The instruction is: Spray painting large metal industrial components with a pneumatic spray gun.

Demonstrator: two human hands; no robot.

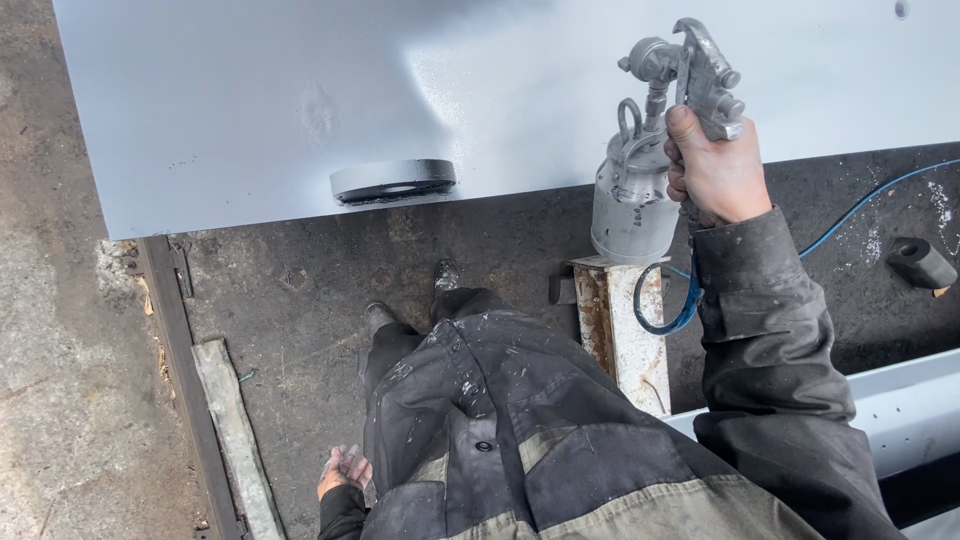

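My right hand (716, 172) grips the handle of a grey paint spray gun (690, 70) with a metal cup (630, 205) hanging under it. The gun is held over the near edge of a large light grey painted panel (250, 90). A blue air hose (672, 312) loops down from the gun's handle and runs off to the right. My left hand (343, 470) hangs low at my side, fingers apart, holding nothing. A round grey disc (393, 181) is fixed at the panel's near edge.
A rusty white-painted support post (625, 330) stands under the panel by my right arm. A metal rail (185, 380) and a plank (235, 430) lie on the dark floor at left. A dark block (920, 264) lies at right; a pale painted beam (900, 405) lies lower right.
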